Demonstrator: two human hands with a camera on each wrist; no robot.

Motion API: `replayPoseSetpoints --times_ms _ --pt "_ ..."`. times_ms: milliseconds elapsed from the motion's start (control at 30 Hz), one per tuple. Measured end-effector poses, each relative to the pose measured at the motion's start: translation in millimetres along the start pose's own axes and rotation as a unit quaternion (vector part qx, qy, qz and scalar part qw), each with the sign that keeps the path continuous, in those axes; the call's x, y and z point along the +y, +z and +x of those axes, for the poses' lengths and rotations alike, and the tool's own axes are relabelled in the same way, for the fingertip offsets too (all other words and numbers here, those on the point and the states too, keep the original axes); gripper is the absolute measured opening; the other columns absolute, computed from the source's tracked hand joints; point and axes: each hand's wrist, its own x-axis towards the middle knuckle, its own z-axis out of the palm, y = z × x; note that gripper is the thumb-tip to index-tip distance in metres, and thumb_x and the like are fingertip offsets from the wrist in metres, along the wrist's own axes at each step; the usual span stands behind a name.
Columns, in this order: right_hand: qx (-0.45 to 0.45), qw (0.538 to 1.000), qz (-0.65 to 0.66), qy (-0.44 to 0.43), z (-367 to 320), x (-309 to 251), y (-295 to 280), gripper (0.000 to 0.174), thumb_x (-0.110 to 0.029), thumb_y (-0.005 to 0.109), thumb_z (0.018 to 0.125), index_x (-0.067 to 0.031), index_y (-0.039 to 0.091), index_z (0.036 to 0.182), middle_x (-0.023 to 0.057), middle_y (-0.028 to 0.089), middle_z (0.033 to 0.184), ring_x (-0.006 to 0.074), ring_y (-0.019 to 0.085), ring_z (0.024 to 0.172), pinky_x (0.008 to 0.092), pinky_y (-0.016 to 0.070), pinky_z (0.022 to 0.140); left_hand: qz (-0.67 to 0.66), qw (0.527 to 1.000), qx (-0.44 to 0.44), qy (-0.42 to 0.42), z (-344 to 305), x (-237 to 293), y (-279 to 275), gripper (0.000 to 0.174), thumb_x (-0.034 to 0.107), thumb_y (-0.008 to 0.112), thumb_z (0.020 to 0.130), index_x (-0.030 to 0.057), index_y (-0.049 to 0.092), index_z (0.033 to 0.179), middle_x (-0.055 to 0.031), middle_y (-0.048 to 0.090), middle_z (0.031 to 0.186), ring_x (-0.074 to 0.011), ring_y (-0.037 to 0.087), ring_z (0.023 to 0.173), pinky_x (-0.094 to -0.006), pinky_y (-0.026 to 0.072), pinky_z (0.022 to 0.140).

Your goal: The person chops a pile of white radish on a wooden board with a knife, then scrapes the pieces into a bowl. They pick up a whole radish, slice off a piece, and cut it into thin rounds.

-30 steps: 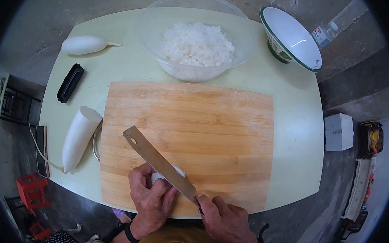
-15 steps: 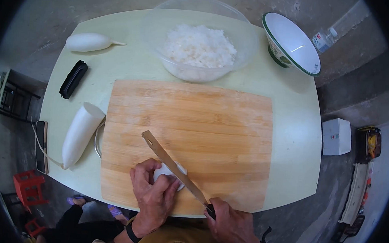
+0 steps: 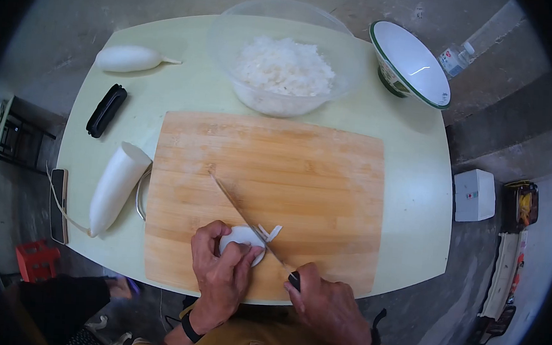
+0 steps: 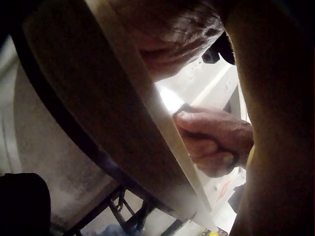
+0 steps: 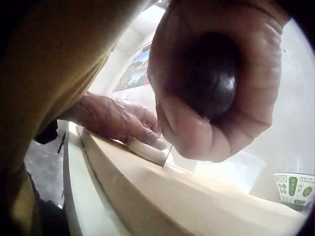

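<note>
My left hand (image 3: 223, 267) holds a stack of white radish slices (image 3: 237, 235) down on the wooden cutting board (image 3: 313, 187), near its front edge, with fingers bent over the top. A kitchen knife (image 3: 242, 212) stands edge down at the right side of the slices, its blade slanting away to the far left. Thin cut strips (image 3: 274, 233) lie just right of the blade. My right hand (image 3: 331, 309) grips the knife's black handle, whose rounded butt (image 5: 216, 73) fills the palm in the right wrist view. The left wrist view is dark and hides the slices.
Beyond the board stands a clear bowl (image 3: 231, 81) of white shreds, with a green-rimmed bowl (image 3: 415, 64) to its right. On the left lie a cut radish (image 3: 115, 191), a whole radish (image 3: 128, 58), a black object (image 3: 106, 110) and a phone (image 3: 60, 203).
The knife has turned from flat-side view to edge down, moving slightly right. Strips now show beside the blade. The left hand keeps its hold on the radish. A person's leg has come in at lower left.
</note>
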Motion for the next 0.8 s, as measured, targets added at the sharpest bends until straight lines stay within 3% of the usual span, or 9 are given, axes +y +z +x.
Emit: replayPoseSetpoints --times_ms 233,433,500,567,633,667,733,800 --pt "0.025 0.998 -0.048 -0.025 -4.7 -1.3 6.6 0.023 -0.024 0.055 0.093 -0.0048 0.043 0.090 0.0131 0.062 0.065 0.0305 0.061 0.049 0.0407 0.0459 0.041 -0.052 0.998 0.005 -0.018 0.8 2.8 -1.3 0.020 0.000 0.077 0.072 -0.0006 0.057 0.075 -0.0177 0.047 0.103 -0.0283 0.052 0.081 -0.0344 0.0422 0.061" --pt "0.053 0.998 0.015 -0.016 -13.9 -1.5 7.2 0.023 -0.022 0.056 0.093 -0.0030 0.042 0.091 0.0169 0.062 0.068 0.0362 0.060 0.054 0.0449 0.0454 0.044 -0.016 1.000 0.004 -0.011 -1.1 -0.6 -0.2 0.020 0.000 0.077 0.070 -0.0004 0.059 0.076 -0.0166 0.047 0.103 -0.0268 0.051 0.081 -0.0350 0.0421 0.063" --pt "0.059 0.998 0.008 -0.028 -15.5 -0.9 7.9 0.028 -0.020 0.063 0.089 -0.0010 0.045 0.098 0.0159 0.061 0.064 0.0354 0.060 0.054 0.0444 0.0451 0.046 -0.018 1.000 0.005 -0.018 0.1 2.6 -0.6 0.020 -0.001 0.077 0.069 -0.0001 0.059 0.076 -0.0164 0.047 0.103 -0.0265 0.050 0.081 -0.0353 0.0421 0.064" --pt "0.064 0.998 -0.004 -0.029 -17.1 -2.5 7.6 0.028 -0.020 0.063 0.089 -0.0013 0.045 0.098 0.0153 0.061 0.064 0.0351 0.060 0.054 0.0443 0.0448 0.045 -0.020 0.999 0.006 -0.029 0.4 4.7 -1.6 0.019 -0.001 0.077 0.068 0.0003 0.059 0.075 -0.0162 0.047 0.103 -0.0262 0.050 0.081 -0.0356 0.0421 0.065" --pt "0.066 0.997 -0.016 -0.030 -17.5 -4.8 6.7 0.027 -0.021 0.063 0.089 -0.0017 0.045 0.097 0.0147 0.061 0.064 0.0348 0.060 0.054 0.0442 0.0446 0.045 -0.032 0.998 -0.009 -0.045 -0.7 5.0 -3.3 0.021 -0.008 0.070 0.063 -0.0008 0.059 0.079 -0.0166 0.049 0.104 -0.0299 0.053 0.094 -0.0366 0.0463 0.074" --pt "0.053 0.998 -0.032 -0.021 -17.2 -5.5 5.6 0.027 -0.021 0.062 0.089 -0.0021 0.045 0.096 0.0141 0.061 0.063 0.0340 0.060 0.053 0.0438 0.0441 0.044 -0.032 0.998 -0.010 -0.044 -0.4 4.5 -2.8 0.021 -0.008 0.070 0.063 -0.0008 0.059 0.079 -0.0166 0.049 0.104 -0.0299 0.053 0.094 -0.0366 0.0463 0.074" --pt "0.041 0.998 -0.046 -0.010 -18.3 -6.0 4.0 0.027 -0.022 0.062 0.089 -0.0025 0.045 0.095 0.0134 0.061 0.063 0.0333 0.060 0.053 0.0434 0.0437 0.044 -0.007 1.000 0.010 -0.009 0.6 3.6 -1.2 0.020 -0.004 0.076 0.067 0.0011 0.059 0.077 -0.0154 0.047 0.104 -0.0246 0.052 0.079 -0.0344 0.0431 0.064" --pt "0.032 0.999 -0.039 -0.016 -20.0 -6.4 3.0 0.025 -0.022 0.062 0.089 -0.0028 0.045 0.093 0.0129 0.061 0.063 0.0322 0.060 0.052 0.0426 0.0432 0.043 -0.031 0.999 0.001 -0.037 -0.9 5.1 -1.3 0.019 -0.008 0.070 0.066 0.0004 0.060 0.079 -0.0160 0.048 0.105 -0.0269 0.053 0.087 -0.0355 0.0450 0.070"
